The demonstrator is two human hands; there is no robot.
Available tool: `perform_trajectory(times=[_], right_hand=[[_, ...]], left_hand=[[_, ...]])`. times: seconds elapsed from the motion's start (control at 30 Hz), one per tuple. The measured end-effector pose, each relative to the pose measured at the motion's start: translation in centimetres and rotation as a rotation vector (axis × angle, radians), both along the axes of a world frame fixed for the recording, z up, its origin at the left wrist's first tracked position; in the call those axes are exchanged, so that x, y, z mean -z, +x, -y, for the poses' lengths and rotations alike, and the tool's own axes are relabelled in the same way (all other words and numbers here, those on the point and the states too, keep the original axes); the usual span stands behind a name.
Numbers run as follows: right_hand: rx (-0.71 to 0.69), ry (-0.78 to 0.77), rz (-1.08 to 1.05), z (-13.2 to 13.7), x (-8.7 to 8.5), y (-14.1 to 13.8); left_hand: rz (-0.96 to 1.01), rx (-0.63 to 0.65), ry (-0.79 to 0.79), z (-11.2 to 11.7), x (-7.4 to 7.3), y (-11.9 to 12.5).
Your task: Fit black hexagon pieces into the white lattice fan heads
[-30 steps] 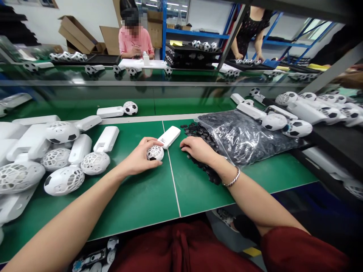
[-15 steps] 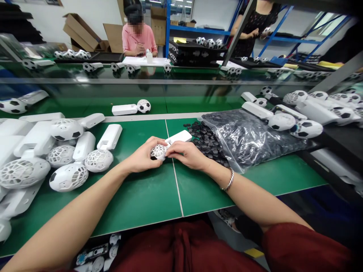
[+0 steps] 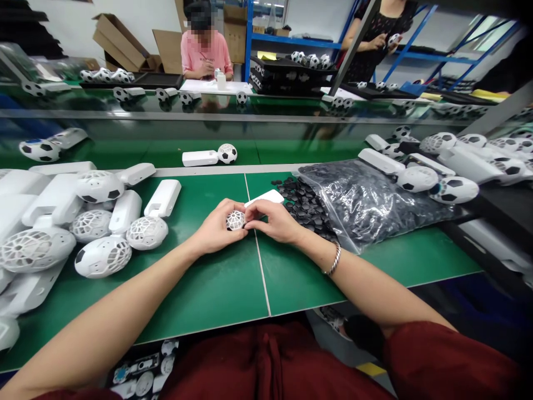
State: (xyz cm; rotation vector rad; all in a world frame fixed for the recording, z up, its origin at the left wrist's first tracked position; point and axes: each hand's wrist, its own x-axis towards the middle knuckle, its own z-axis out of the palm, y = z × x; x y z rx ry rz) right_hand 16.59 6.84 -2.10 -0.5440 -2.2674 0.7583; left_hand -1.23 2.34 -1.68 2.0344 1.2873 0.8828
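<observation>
Over the seam of the green bench, my left hand [image 3: 219,228] is wrapped round a soccer-ball housing [image 3: 235,220] with an open white lattice. Its white handle [image 3: 268,196] points away to the right, partly behind my right hand [image 3: 272,221]. The thumb and fingers of that hand are pinched at the right edge of the ball; a dark bit shows at the fingertips, too small to make out. Just right of my right hand lies a pile of small black pieces [image 3: 306,203], spilling from a clear plastic bag [image 3: 358,194].
More white ball-and-handle housings [image 3: 104,258] are heaped at the left, others [image 3: 416,178] at the right. Beyond the bench edge, a conveyor belt [image 3: 166,141] carries a ball with handle [image 3: 200,158]. Two people work across it, one in a pink shirt [image 3: 212,53].
Both hands stay at the ball; the left has shifted slightly right, and my right fingers are more bent over it. On the belt, the near housings have moved right.
</observation>
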Motion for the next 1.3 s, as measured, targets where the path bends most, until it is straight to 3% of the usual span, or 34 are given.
perform_trajectory(times=[0.17,0.27,0.4,0.57,0.63,0.7,0.77,0.83,0.93,0.97,1.03,1.07,1.13,1.23,1.3], right_hand=[[0.098,0.012,0.058,-0.8,0.1,0.1],[0.177,0.050,-0.011,-0.7,-0.6,0.7],[0.285,0.160,-0.069,-0.9,-1.5,2.3],[0.364,0.255,0.117,-2.1,-0.3,4.0],[0.404,0.281,0.258,-2.7,0.3,4.4],[0.483,0.288,0.411,-2.9,0.4,4.8],[0.603,0.289,0.565,-2.9,0.1,5.1],[0.719,0.279,0.723,-2.6,-0.6,5.5],[0.748,0.201,0.940,-2.0,-1.8,6.1],[0.724,0.171,0.988,-1.9,-2.1,6.2],[0.671,0.128,1.029,-1.7,-2.6,6.2],[0.654,0.117,1.028,-1.7,-2.7,6.1],[0.643,0.102,1.002,-1.8,-2.9,5.9],[0.674,0.085,0.963,-1.8,-3.0,5.7],[0.702,0.085,0.957,-1.6,-3.1,5.6]], left_hand=[[0.025,-0.080,0.024,0.4,0.2,0.4],[0.010,-0.130,0.071,-0.9,-0.5,1.1],[-0.097,-0.215,0.172,-7.0,-2.2,2.7],[-0.234,-0.328,0.216,-16.7,-3.1,5.2],[-0.296,-0.336,0.198,-18.9,-3.3,6.2],[-0.361,-0.315,0.184,-19.5,-4.0,6.7],[-0.431,-0.274,0.173,-18.5,-5.4,5.9],[-0.506,-0.224,0.151,-15.9,-7.3,3.3],[-0.648,-0.183,0.092,-10.2,-10.0,-3.6],[-0.829,-0.242,0.071,-8.2,-10.6,-6.3],[-1.109,-0.384,-0.038,-4.8,-10.9,-11.4],[-1.178,-0.443,-0.112,-3.5,-10.7,-13.5],[-1.183,-0.446,-0.146,-1.9,-10.0,-16.5],[-1.109,-0.424,-0.083,-1.1,-9.4,-17.7],[-1.043,-0.471,-0.027,-0.9,-10.2,-16.7]])
